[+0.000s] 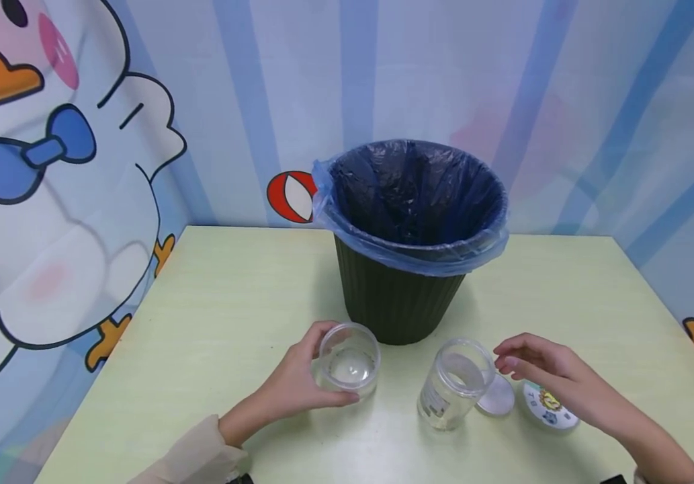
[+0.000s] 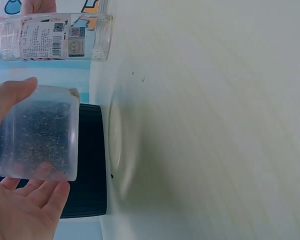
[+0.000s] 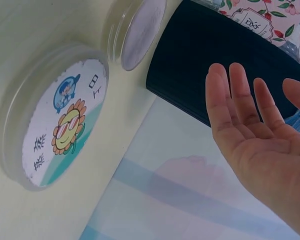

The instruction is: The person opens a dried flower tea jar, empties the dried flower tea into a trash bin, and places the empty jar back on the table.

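Observation:
Fingers and thumb of my left hand (image 1: pixel 291 384) grip a clear plastic jar (image 1: pixel 353 366) by its sides, its open mouth facing up. In the left wrist view the plastic jar (image 2: pixel 40 132) is held a little above the table, with specks showing through its wall. To its right stands an upright, lidless clear jar (image 1: pixel 446 396) with a printed label. My right hand (image 1: pixel 555 373) hovers beside that jar, fingers loosely bent and holding nothing. Below the right hand lie a round lid with a sunflower picture (image 1: pixel 549 407) and a smaller greyish lid (image 1: pixel 496 396).
A black ribbed bin (image 1: pixel 398 302) with a blue plastic liner (image 1: pixel 413 252) stands on the table behind the jars. The pale green table (image 1: pixel 238 289) meets a cartoon-printed backdrop (image 1: pixel 298 81) at the back and sides.

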The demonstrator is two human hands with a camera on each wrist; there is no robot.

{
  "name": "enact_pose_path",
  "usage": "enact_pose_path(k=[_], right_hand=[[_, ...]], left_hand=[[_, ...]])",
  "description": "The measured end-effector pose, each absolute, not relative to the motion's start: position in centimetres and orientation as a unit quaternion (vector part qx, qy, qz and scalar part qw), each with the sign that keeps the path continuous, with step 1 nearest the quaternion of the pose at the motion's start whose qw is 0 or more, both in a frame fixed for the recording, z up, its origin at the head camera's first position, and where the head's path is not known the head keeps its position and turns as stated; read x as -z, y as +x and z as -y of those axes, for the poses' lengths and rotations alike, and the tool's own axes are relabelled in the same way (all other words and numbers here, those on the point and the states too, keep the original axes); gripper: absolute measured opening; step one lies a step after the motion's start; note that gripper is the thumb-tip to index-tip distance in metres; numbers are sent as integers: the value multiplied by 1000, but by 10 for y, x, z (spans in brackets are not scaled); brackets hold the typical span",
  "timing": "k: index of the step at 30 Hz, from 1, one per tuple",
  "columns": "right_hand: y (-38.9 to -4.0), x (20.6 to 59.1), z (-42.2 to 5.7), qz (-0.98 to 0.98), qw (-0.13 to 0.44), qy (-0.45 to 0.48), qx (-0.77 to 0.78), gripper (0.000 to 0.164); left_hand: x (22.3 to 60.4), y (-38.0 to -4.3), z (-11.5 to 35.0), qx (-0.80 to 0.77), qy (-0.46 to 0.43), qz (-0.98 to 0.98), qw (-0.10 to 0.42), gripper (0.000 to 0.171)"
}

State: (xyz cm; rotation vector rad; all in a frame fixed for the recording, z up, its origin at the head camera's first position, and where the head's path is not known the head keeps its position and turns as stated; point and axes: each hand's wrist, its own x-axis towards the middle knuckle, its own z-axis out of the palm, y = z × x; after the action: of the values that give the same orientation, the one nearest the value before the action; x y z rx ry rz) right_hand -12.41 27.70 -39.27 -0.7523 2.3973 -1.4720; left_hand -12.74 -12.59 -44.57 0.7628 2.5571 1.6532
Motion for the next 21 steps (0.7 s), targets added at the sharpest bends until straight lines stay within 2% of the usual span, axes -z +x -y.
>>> enact_pose_path(k=[8,21], right_hand=[[-116,397,-273,-835,67,-270,475,20],[-113,405,-272,-827,80,-271,485,20]], left_hand=[[447,-128,123,-524,253,-813,7,91],[454,-128,118,-519,257,-815,19,92]])
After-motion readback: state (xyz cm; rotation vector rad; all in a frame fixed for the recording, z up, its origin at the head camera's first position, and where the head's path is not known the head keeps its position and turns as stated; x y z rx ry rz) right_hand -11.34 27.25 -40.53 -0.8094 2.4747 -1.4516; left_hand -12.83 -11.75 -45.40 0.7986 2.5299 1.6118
